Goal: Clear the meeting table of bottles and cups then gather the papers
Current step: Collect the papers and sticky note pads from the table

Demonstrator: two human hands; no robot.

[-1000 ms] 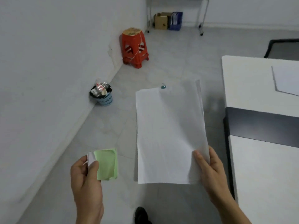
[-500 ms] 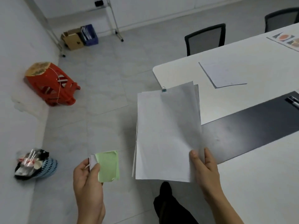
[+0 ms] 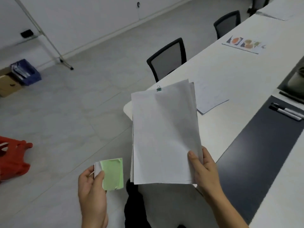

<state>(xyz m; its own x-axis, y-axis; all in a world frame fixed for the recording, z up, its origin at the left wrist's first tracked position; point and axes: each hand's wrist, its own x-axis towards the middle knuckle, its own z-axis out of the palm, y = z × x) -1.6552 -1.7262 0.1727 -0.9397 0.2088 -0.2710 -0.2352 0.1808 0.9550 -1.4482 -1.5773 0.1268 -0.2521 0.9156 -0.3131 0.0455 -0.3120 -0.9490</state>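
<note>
In the head view, the person's right hand (image 3: 204, 171) grips a stack of white papers (image 3: 164, 137) by its lower right corner. The thumb lies flat on the top sheet and the other fingers are curled behind the stack. The papers are held up in the air over the near left corner of the meeting table (image 3: 230, 76), and a small green binder clip (image 3: 158, 89) shows at their top edge.

The left hand (image 3: 92, 186) is off the table's left side, above the floor. It pinches a small green note pad (image 3: 113, 173), thumb on its face and fingers curled behind it.

On the table, a loose white sheet (image 3: 212, 97) lies flat just beyond the held stack and is partly hidden by it. Further along the tabletop lies a printed sheet with coloured pictures (image 3: 243, 44), and more white paper (image 3: 276, 14) lies at the far end. A dark strip (image 3: 256, 153) runs down the middle of the table, with two markers (image 3: 286, 111) lying side by side on it.

A black mesh chair (image 3: 167, 58) stands against the table's left edge, and a second chair (image 3: 227, 23) stands further along the same side. Well away from the table to the left, a red stool (image 3: 13, 158) sits on the floor. A blue bin (image 3: 26, 72) and a cardboard box (image 3: 8, 86) sit together near the wall.
</note>
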